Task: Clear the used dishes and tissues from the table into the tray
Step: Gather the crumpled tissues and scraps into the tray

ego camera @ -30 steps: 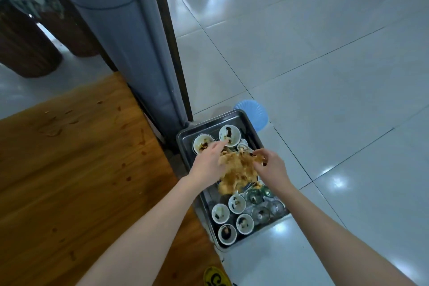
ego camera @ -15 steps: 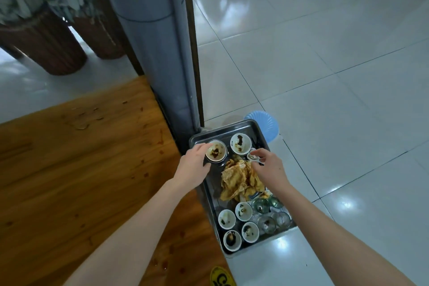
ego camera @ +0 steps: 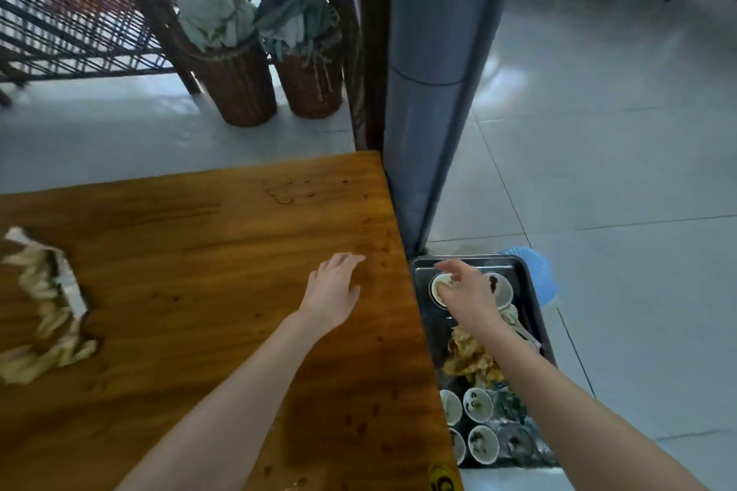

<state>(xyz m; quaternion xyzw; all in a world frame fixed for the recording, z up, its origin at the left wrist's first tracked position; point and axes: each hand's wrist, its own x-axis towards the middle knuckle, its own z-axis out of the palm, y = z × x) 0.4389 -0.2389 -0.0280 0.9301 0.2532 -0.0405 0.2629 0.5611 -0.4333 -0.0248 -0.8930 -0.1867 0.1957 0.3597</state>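
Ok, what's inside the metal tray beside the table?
The tray holds small white bowls with dark residue, glass cups and a heap of stained tissues. The right hand and forearm cover part of it.

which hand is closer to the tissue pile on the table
Left. The left hand is over the table's right part, the tissue pile well off to its left. The right hand is farther away, beyond the table edge, above the tray.

There are two tall brown woven baskets (ego camera: 239, 92) at upper centre, one dark rectangular metal tray (ego camera: 527, 291) at lower right, and six small white round bowls (ego camera: 477, 405) visible inside it.
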